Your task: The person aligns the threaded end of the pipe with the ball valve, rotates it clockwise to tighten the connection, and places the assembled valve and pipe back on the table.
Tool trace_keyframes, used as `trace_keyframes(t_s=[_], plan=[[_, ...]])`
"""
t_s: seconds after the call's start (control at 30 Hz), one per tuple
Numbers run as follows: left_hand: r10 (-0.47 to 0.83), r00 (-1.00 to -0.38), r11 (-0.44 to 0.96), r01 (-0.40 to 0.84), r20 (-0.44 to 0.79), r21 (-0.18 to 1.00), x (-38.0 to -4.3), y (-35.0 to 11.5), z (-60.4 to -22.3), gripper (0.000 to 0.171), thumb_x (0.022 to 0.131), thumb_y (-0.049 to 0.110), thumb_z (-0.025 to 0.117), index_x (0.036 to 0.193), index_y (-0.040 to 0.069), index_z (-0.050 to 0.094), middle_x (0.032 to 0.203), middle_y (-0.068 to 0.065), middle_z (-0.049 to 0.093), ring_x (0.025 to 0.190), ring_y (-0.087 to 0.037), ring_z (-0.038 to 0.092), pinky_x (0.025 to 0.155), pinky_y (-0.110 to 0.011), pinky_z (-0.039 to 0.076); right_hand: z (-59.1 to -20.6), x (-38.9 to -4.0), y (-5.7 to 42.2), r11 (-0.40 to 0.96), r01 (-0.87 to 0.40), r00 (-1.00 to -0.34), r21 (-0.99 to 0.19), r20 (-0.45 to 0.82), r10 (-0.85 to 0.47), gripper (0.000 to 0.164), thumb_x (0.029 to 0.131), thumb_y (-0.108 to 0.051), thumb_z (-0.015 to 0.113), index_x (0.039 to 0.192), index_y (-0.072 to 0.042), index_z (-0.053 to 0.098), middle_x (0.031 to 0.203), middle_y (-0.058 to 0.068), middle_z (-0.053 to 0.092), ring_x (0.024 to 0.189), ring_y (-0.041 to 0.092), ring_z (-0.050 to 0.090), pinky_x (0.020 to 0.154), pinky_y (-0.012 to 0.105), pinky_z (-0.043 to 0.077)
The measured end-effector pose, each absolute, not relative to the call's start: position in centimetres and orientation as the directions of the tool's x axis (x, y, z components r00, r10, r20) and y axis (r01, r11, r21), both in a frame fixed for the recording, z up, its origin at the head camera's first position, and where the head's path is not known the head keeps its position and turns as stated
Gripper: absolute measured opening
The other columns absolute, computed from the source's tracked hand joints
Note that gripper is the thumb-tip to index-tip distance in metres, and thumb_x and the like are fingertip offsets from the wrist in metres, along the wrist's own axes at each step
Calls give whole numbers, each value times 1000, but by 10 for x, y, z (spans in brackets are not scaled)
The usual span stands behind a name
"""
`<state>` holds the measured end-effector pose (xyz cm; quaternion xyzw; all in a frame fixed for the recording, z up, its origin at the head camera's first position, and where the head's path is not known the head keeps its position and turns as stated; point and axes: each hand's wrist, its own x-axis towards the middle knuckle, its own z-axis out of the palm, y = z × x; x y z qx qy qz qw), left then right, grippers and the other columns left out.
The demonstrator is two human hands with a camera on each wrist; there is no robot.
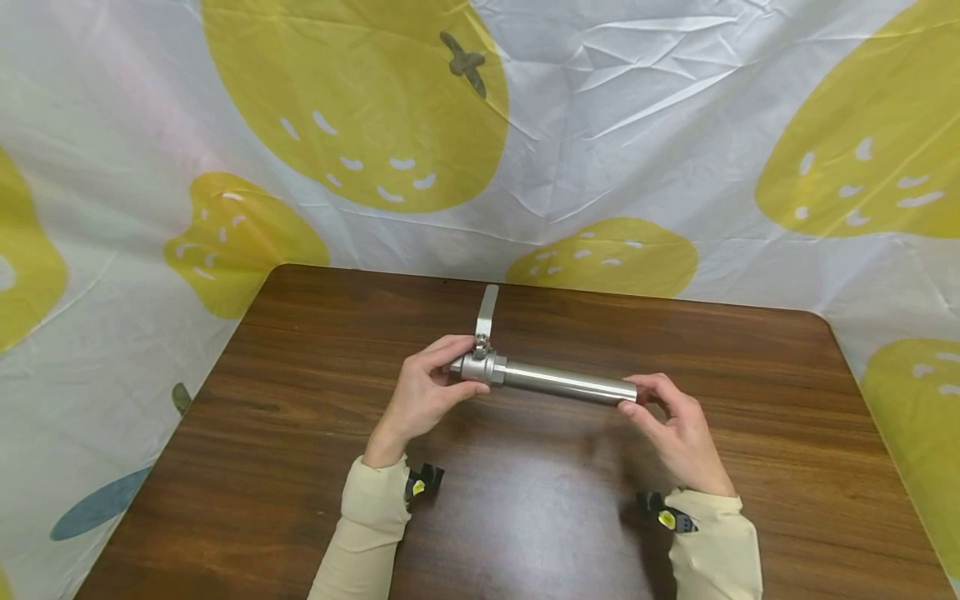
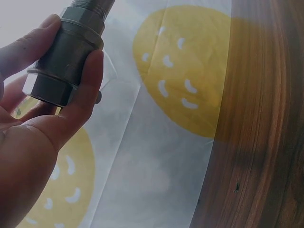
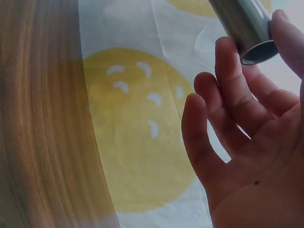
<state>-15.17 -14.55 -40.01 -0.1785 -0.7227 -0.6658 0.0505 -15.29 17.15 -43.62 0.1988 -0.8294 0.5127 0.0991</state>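
Note:
A silver ball valve [image 1: 478,367] with a flat lever handle [image 1: 487,310] is joined to a shiny metal pipe [image 1: 566,381]. My left hand [image 1: 423,387] grips the valve body, thumb on the near side and fingers on the far side. In the left wrist view, the valve's hexagonal end [image 2: 47,88] shows between thumb and fingers. The lever points away toward the table's back edge. My right hand [image 1: 678,429] pinches the free end of the pipe between thumb and fingers. That end's round opening [image 3: 259,52] shows in the right wrist view, with the other fingers spread below it.
Valve and pipe are held over a brown wood-grain table [image 1: 300,350]. A white cloth [image 1: 540,150] with yellow fruit shapes hangs behind the table and along its sides. Small black devices sit at both wrists, by the beige sleeves [image 1: 375,517].

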Motion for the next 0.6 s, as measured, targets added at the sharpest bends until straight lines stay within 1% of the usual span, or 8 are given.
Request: trace_keyframes(t_s=[0.17, 0.23, 0.33, 0.47, 0.6], plan=[[195, -929, 53, 331, 316, 942, -151, -145, -400, 53, 65, -10, 73, 115, -11, 53, 117, -21, 52, 96, -13, 52, 81, -21, 49, -426, -149, 166, 410, -443, -896, -797, 377, -234, 20, 80, 4, 61, 99, -3, 60, 81, -2, 58, 79, 1, 53, 70, 12, 41], [196, -929, 52, 330, 314, 943, -151, -145, -400, 53, 65, -10, 73, 115, -11, 54, 117, -21, 53, 96, -13, 52, 81, -21, 49, -420, -147, 163, 420, -437, -899, -795, 370, -234, 15, 82, 3, 60, 97, -2, 60, 81, -3, 59, 79, -2, 53, 68, 11, 42], [198, -929, 52, 329, 314, 943, -151, -145, -400, 53, 65, -10, 73, 114, -11, 54, 117, -21, 53, 95, -12, 52, 81, -21, 49, -413, -144, 160, 433, -424, -905, -795, 357, -231, 10, 84, 1, 58, 94, -1, 60, 80, -9, 59, 78, -4, 53, 65, 11, 42], [198, -929, 55, 329, 312, 943, -151, -145, -400, 53, 65, -10, 73, 114, -11, 54, 116, -21, 53, 95, -12, 52, 80, -21, 49, -411, -144, 159, 438, -414, -910, -798, 348, -225, 8, 84, 1, 57, 92, -1, 60, 79, -15, 58, 74, -3, 53, 62, 12, 43], [191, -932, 56, 324, 309, 944, -152, -145, -401, 54, 65, -10, 73, 115, -10, 54, 117, -20, 53, 96, -13, 53, 81, -22, 49, -413, -144, 159, 413, -393, -919, -822, 334, -210, 8, 85, 0, 58, 92, 0, 60, 78, -16, 58, 70, 0, 54, 60, 13, 44]])
